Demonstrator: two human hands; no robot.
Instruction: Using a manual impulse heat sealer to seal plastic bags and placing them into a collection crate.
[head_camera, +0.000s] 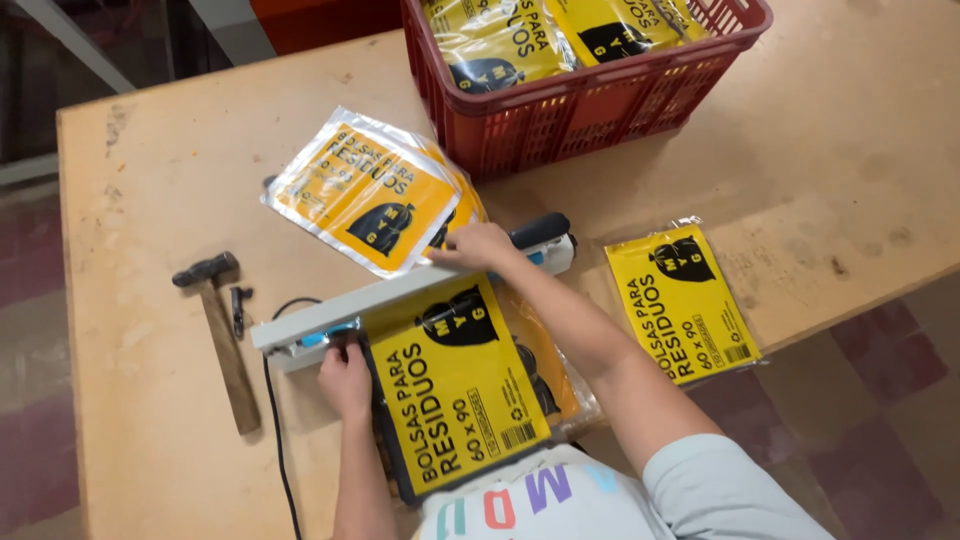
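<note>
A white heat sealer (330, 315) with a black handle lies across the wooden table (150, 180). A yellow and black plastic bag packet (455, 385) sits with its top edge under the sealer's arm. My right hand (478, 246) presses down on the arm near the handle, fingers together. My left hand (345, 378) rests on the packet's left edge, beside the sealer's base. More packets lie under this one.
A red crate (560, 115) full of yellow packets stands at the back. A small pile of packets (365, 190) lies left of it, and one packet (680, 300) at the right edge. A hammer (222, 335) and a black cable (275, 430) lie at the left.
</note>
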